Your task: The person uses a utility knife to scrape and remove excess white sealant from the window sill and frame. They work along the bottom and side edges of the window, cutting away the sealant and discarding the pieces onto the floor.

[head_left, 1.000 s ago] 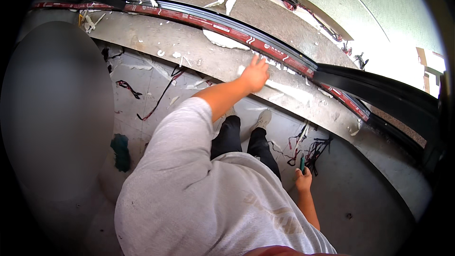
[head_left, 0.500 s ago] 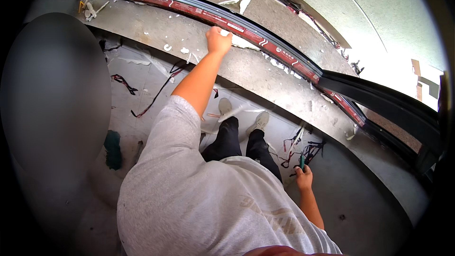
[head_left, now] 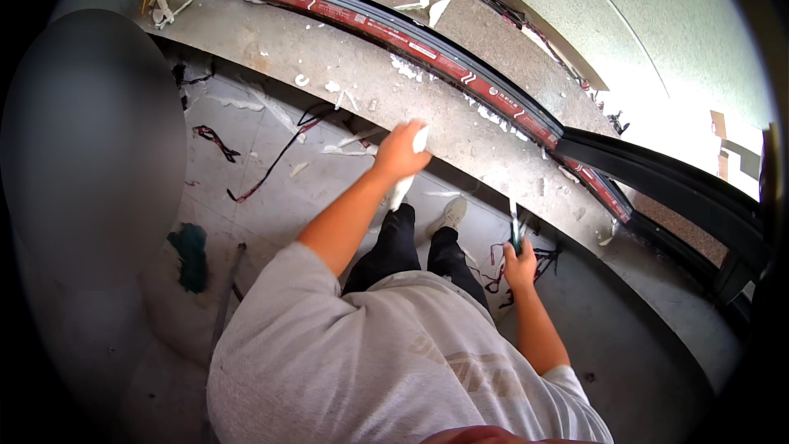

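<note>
- Grey cloth makes the shirt [head_left: 378,353] at the near side, in the middle.
- Right hand [head_left: 519,267] is at the right, with its fingers clamped on a green knife [head_left: 515,238]. The thin blade points to the far side.
- Green rag [head_left: 191,256] lies on the floor at the left.
- Black pants [head_left: 390,251] are in the middle, with a pale shoe [head_left: 449,218] just past one leg.
- Left hand [head_left: 400,152] is in the middle, a bit blurry, its fingers wrapped around white foam [head_left: 401,191]. The foam pokes out on both sides of the hand.
- Dark strip [head_left: 222,148] is curled up on the floor at the left.
- Grey ledge [head_left: 246,33] is farther off, with white bits [head_left: 496,119] stuck on it.
- Red tape [head_left: 386,30] runs along the black window frame [head_left: 657,168] past the ledge.
- Pale green wall [head_left: 608,25] is at the far right.
</note>
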### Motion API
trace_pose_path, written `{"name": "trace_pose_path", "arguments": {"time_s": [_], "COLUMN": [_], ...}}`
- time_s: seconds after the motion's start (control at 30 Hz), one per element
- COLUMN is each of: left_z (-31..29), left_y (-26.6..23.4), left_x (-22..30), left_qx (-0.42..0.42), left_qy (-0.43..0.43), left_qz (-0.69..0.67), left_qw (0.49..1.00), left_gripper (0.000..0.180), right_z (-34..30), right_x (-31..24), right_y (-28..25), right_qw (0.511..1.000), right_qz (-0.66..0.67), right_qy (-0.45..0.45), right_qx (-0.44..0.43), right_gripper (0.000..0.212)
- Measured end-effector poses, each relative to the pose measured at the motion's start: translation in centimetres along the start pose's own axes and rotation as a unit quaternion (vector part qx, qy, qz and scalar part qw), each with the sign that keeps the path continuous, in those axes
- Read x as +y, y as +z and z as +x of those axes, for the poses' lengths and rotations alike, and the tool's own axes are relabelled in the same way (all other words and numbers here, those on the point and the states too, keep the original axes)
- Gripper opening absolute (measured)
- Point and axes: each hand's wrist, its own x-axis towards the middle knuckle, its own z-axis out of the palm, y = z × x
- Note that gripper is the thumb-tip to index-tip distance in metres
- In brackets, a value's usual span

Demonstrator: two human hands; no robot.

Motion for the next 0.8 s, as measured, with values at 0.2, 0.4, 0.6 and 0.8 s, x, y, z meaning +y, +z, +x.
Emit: {"name": "trace_pose_path", "arguments": {"time_s": [0.2,0.4,0.6,0.8], "left_z": [-14.9,-25.7,-33.4,-36.7], "left_y": [-3.3,-7.7,-3.5,1.9], "left_x": [-11.1,-20.3,-22.2,-21.7], "left_qx": [0.065,0.069,0.077,-0.021], "left_qy": [-0.151,-0.381,-0.435,-0.410], "left_qz": [0.158,0.069,0.001,-0.079], "left_qw": [0.974,0.919,0.897,0.909], "left_gripper": [0.089,0.075,0.045,0.034], "right_z": [9.0,14.7,16.3,17.7], "right_x": [-13.5,-24.7,-18.1,-25.7], "right_y": [10.2,17.5,17.1,19.3], "right_qw": [0.975,0.949,0.961,0.933], "right_qz": [-0.010,-0.176,-0.128,-0.220], "right_qy": [-0.219,-0.253,-0.241,-0.281], "right_qx": [-0.033,-0.070,0.040,-0.037], "right_gripper": [0.059,0.056,0.056,0.056]}}
